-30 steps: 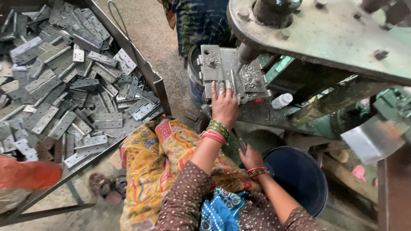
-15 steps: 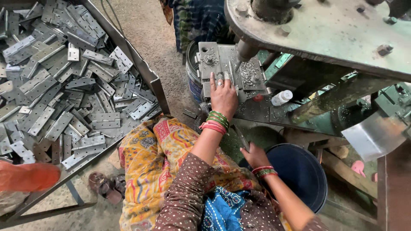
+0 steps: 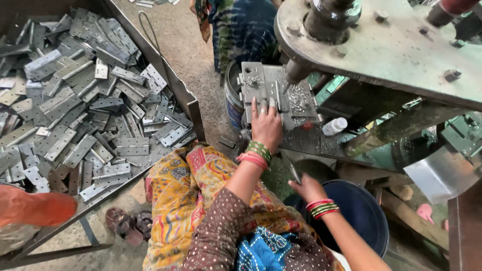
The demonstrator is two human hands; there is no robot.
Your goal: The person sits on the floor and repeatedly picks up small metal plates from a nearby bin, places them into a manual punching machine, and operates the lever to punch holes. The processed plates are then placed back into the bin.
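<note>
since the earlier frames the left hand (image 3: 266,125) has stayed stretched forward on the press die block (image 3: 273,95) at upper centre, fingers flat and spread over a thin metal plate, pressing rather than gripping; the fingertips seem to have crept slightly further onto the block. the right hand (image 3: 307,188) has shifted a little lower right, toward the rim of the dark blue bucket (image 3: 369,221), and it pinches a small thin metal piece (image 3: 295,174) between thumb and fingers, closed around it. judged from this, one piece is being seated under the punch while another is held ready or just taken away; which of the two i cannot tell

the piece on the die lies mostly under the left fingers, just left of the heap of bright metal shavings (image 3: 300,100)

counted: two hands of the wearer, each wrist with a stack of red and green bangles; one blue bucket at lower right; one paint-style can (image 3: 233,103) just left of the die; one small white bottle (image 3: 335,126) right of it; one pair of brown sandals (image 3: 128,226) at lower left; the flat hinge plates (image 3: 85,100) in the metal tray (image 3: 193,105) at left are far too many to count, well over fifty; an orange sleeve (image 3: 35,208) of another person sits at the far lower left
</note>
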